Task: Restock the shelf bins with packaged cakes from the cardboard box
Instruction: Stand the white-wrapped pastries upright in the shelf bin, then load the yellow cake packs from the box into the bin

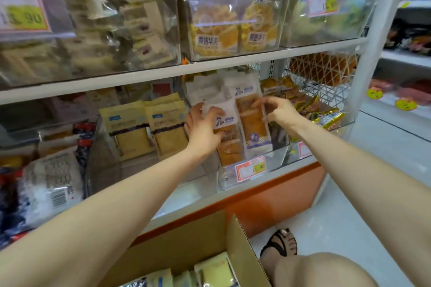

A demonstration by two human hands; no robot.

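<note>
Left hand (pixel 202 128) grips the white-topped clear-wrapped cake packet (pixel 225 117) at its 9 o'clock edge. Right hand (pixel 279 112) pinches the neighbouring orange cake packet (pixel 250 123) at its 3 o'clock edge. Both packets stand upright in the clear plastic bin (pixel 233 180), with free room at 3 o'clock. Brown cardboard box (pixel 205 237) sits at 6 o'clock.

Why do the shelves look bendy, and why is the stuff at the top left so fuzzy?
Head view: the wide-angle lens bows the white shelf edge and tilts the upright post. Head view: the top-left clear bin is smeared by blur and glare on its plastic, while the left hand, right hand and the cake packets they hold look sharper.
</note>
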